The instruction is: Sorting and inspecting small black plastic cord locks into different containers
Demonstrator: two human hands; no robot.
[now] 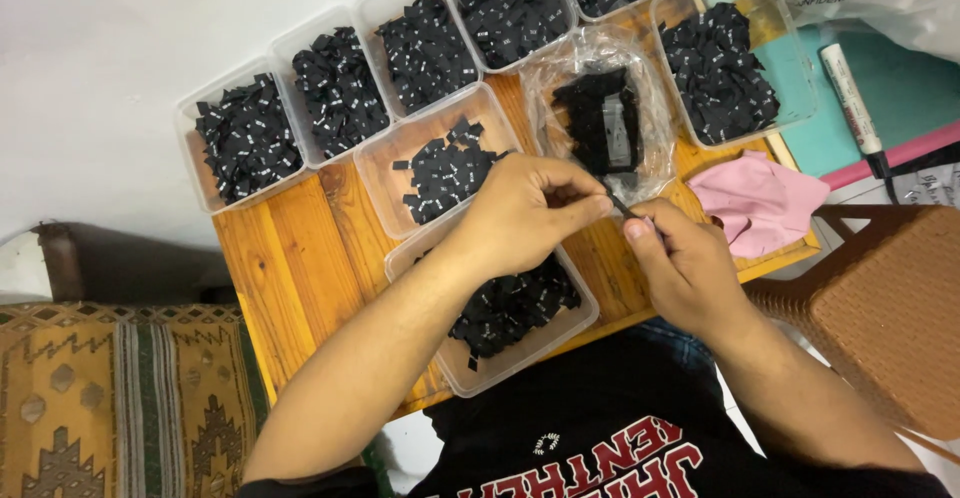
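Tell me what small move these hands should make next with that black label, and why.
Probably drop the black label into the half-filled tub just beyond the left hand. Both hands, left and right hand, pinch it over the wooden table, clear of the plastic bag of unsorted labels.

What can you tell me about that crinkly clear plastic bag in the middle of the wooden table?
The clear plastic bag lies open and crumpled on the wooden table, between shallow clear tubs of small black labels. It looks like thin, glossy film, wrinkled all over. Inside sits a dark bundle of the same black labels, with a pale strip showing at its middle. Both hands work just in front of it; whether they touch it cannot be told.
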